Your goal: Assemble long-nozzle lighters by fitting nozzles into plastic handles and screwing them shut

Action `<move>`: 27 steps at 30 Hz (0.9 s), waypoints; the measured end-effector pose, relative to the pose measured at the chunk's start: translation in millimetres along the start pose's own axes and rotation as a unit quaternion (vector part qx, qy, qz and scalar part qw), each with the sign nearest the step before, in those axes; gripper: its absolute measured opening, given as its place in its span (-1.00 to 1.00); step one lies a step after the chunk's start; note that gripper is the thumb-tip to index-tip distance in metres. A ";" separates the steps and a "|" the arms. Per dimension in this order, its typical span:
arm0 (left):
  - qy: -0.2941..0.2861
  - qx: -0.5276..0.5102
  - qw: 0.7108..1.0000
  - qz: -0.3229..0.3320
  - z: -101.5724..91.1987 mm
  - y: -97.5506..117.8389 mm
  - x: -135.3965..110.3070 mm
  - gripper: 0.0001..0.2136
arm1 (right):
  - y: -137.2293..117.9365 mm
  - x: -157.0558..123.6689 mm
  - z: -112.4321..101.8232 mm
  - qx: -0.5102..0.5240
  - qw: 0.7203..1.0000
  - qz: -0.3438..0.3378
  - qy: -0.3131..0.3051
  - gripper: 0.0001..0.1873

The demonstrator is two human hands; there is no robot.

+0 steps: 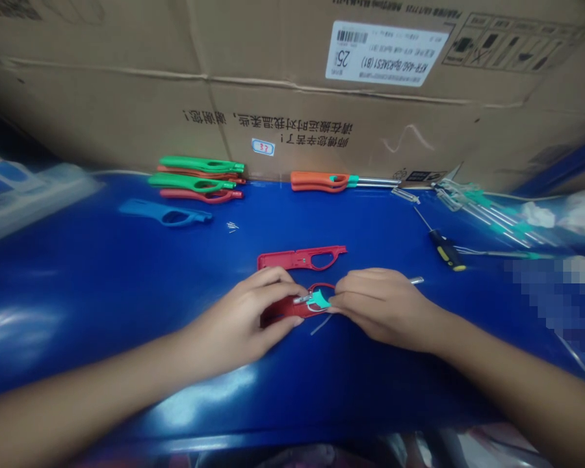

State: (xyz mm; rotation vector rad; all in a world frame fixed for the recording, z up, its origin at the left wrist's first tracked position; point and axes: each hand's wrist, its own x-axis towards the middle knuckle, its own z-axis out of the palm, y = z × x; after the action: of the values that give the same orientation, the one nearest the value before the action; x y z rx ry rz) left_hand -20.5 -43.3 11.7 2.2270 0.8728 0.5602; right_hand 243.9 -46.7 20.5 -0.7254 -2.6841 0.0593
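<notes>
My left hand [246,318] grips a red plastic lighter-handle shell [286,308] lying on the blue table [102,292]. Its fingers curl over the shell's left part. My right hand [377,305] is closed on the shell's other end, where a teal trigger piece [318,299] and a small metal part [302,299] sit. A metal tube tip [416,281] sticks out past my right hand. A second red shell half [302,259] lies just beyond both hands.
Green and red shells [197,177] and a blue shell [166,213] lie at the back left. An orange assembled lighter [331,181] rests by the cardboard box [292,84]. A yellow-and-black screwdriver [446,249] and several metal tubes [487,214] lie at the right.
</notes>
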 end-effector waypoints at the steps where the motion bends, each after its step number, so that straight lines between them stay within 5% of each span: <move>1: 0.001 0.000 1.000 0.001 0.2 -0.2 0.1 -0.76 | 0.5 -0.4 -0.3 -0.004 1.000 -0.004 -0.006 -0.71; 8: 0.008 -0.001 1.000 0.004 0.3 0.7 0.9 -0.77 | 1.2 -2.9 -3.7 -0.048 0.998 -0.032 -0.032 -0.69; 16: 0.007 -0.006 1.000 0.000 -0.9 3.6 2.7 -0.78 | 1.1 -4.3 2.3 -0.016 0.999 -0.027 0.019 -0.77; 27: 0.004 -0.014 1.000 0.003 -1.0 2.3 2.8 -0.78 | -0.9 -2.0 4.1 0.063 0.997 0.030 0.035 -0.82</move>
State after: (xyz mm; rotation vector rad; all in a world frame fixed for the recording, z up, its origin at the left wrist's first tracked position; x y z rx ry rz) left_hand -18.2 -42.2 14.4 2.2036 0.8575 0.5817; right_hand 243.6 -48.3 16.2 -0.7550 -2.5656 0.2120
